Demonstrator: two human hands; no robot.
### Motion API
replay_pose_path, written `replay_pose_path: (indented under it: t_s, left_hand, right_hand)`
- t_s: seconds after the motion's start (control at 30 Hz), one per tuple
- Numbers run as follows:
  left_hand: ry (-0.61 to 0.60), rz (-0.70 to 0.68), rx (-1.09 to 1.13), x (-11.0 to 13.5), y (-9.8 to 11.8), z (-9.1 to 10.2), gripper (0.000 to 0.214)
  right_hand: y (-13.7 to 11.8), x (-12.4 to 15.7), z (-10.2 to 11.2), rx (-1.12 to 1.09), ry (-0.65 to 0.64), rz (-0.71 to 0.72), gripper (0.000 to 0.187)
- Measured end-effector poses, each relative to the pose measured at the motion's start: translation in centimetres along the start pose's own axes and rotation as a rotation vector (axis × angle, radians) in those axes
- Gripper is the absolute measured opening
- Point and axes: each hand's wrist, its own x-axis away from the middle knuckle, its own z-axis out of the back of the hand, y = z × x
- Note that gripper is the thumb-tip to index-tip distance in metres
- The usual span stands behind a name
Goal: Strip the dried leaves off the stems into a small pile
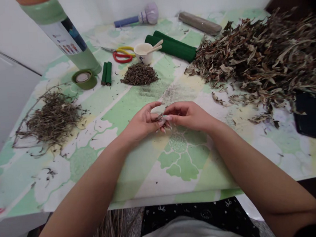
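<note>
Over the middle of the table, my left hand (144, 121) and my right hand (189, 115) meet at the fingertips. Both pinch a small piece of dried leaf (160, 117), mostly covered by the fingers. My left index finger is raised away from the pinch. Just beyond the hands lies a small mound of crumbled dried leaf (139, 75), with fine dark dust spread in front of it. A large heap of dried, curled leaves (254, 56) fills the right side. To the left rests a tangle of dry stems (52, 117).
Behind the mound stand a white cup (142, 54) with sticks, red-and-yellow scissors (123, 56) and dark green rolls (171, 48). A tall green bottle (66, 38), a round green lid (84, 79) and two short green rolls (106, 74) are at left. A black phone (312, 115) lies right.
</note>
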Motion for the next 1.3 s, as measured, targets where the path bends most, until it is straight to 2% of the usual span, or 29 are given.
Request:
replay_pose_path:
  t_s: [0.1, 0.27, 0.53, 0.7, 0.93, 1.13, 1.3]
  left_hand:
    - [-0.025, 0.037, 0.007, 0.0, -0.2, 0.0, 0.073]
    - [-0.06, 0.069, 0.007, 0.0, -0.6, 0.1, 0.066]
    - [0.052, 0.14, -0.033, -0.1, -0.5, 0.1, 0.032]
    - [0.041, 0.182, -0.094, -0.1, -0.5, 0.3, 0.027]
    - [0.07, 0.176, -0.087, -0.1, -0.5, 0.4, 0.024]
    - [0.074, 0.181, -0.063, -0.1, -0.5, 0.4, 0.027]
    - [0.072, 0.19, -0.064, -0.1, -0.4, 0.3, 0.025]
  right_hand:
    - [0.0, 0.1, -0.2, -0.002, -0.066, 0.006, 0.029]
    - [0.2, 0.1, -0.1, 0.123, 0.028, 0.034, 0.029]
    - [0.3, 0.0, -0.1, 0.238, 0.085, 0.058, 0.029]
    - [0.4, -0.1, -0.3, 0.279, 0.08, 0.055, 0.028]
    - [0.3, 0.0, 0.0, 0.087, 0.082, 0.007, 0.034]
    - [0.2, 0.2, 1.1, -0.03, -0.118, -0.086, 0.032]
    - [0.2, 0.2, 0.9, -0.059, -0.124, -0.083, 0.025]
